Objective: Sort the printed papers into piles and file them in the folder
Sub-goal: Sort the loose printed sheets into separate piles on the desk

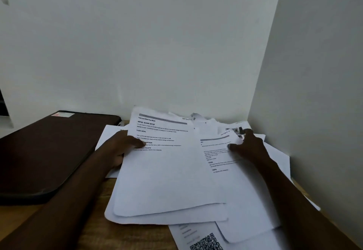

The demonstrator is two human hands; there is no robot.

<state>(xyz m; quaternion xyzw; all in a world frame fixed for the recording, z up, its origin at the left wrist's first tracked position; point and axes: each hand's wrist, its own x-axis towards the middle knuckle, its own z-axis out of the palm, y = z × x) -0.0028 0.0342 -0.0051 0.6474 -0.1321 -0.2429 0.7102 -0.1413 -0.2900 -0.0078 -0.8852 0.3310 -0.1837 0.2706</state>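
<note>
Papers [172, 171] heaped loose and overlapping on desk [94, 230]; no separate piles seen. Top sheet [167, 181] gripped at left edge by left hand [121, 147]; second sheet [233, 138] pinched by right hand [249, 145]. Folder [45, 151] closed at left, nothing filed. Sorting judged barely begun.

A: What lay under everything?
B: A wooden tabletop [92, 232]. Its brown grain showed at the lower left and in a thin strip at the right.
A: And behind?
B: 2 plain white surfaces. A back wall [137, 43] filled the upper frame, and a side panel [324, 73] on the right met it in a corner.
A: Any marks?
B: 1 faint grey smudge [5, 0] at the upper left. A dark strip [2, 102] sat at the left edge, too cropped to identify.
</note>
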